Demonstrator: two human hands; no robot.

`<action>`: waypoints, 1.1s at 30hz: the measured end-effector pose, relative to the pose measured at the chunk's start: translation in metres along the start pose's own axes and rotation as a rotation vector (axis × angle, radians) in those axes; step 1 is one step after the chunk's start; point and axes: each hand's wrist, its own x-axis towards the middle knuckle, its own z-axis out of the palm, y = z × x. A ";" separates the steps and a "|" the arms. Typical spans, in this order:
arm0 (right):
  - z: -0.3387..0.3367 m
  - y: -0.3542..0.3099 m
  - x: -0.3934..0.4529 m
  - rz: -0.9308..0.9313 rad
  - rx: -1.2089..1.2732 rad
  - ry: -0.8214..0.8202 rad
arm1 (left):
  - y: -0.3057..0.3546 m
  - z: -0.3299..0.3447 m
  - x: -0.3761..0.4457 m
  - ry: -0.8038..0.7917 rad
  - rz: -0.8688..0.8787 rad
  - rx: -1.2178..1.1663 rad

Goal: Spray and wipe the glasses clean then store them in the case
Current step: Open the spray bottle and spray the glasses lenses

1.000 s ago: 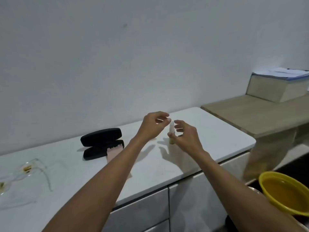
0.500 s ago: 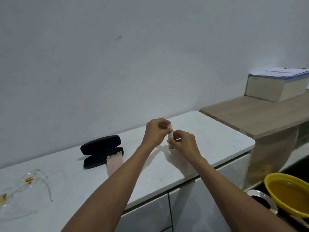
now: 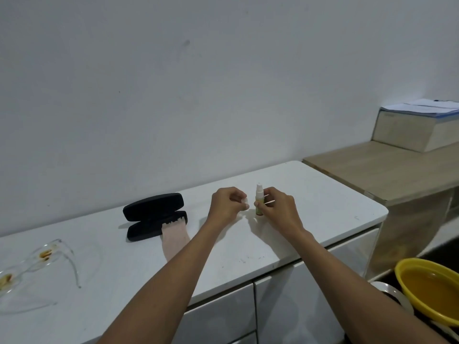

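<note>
Your white worktop [image 3: 310, 207] runs across the view against a pale wall, with white cabinet fronts below its near edge. To its right a lower wooden shelf [image 3: 387, 170] carries a thick book [image 3: 417, 131] topped with loose papers. Down at the right edge, below the worktop, a yellow bowl [image 3: 429, 291] shows an amber inside.

The black glasses case [image 3: 154, 216] lies open towards the back of the worktop, its lid raised behind the base. A pale pink cloth [image 3: 173, 240] hangs out of the case's right end and lies flat on the surface towards you. The clear-framed glasses [image 3: 37, 261] rest at the far left, well apart from the case, arms unfolded, with brownish smears on both lenses.

Your right hand [image 3: 279, 212] grips a small spray bottle [image 3: 259, 201] upright, fingers wrapped around its greenish body, the white nozzle bare on top. Your left hand [image 3: 227, 204] is just beside it, curled tight with a small white cap [image 3: 246, 202] pinched at the fingertips.
</note>
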 end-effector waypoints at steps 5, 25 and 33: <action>-0.001 0.000 0.001 0.001 -0.008 -0.011 | -0.005 0.006 -0.005 -0.079 -0.007 0.030; 0.062 -0.127 0.005 -0.466 0.118 0.049 | -0.007 -0.119 -0.022 0.157 0.047 0.098; 0.160 -0.220 -0.029 -0.663 0.274 -0.163 | -0.031 -0.256 -0.084 0.440 0.082 0.279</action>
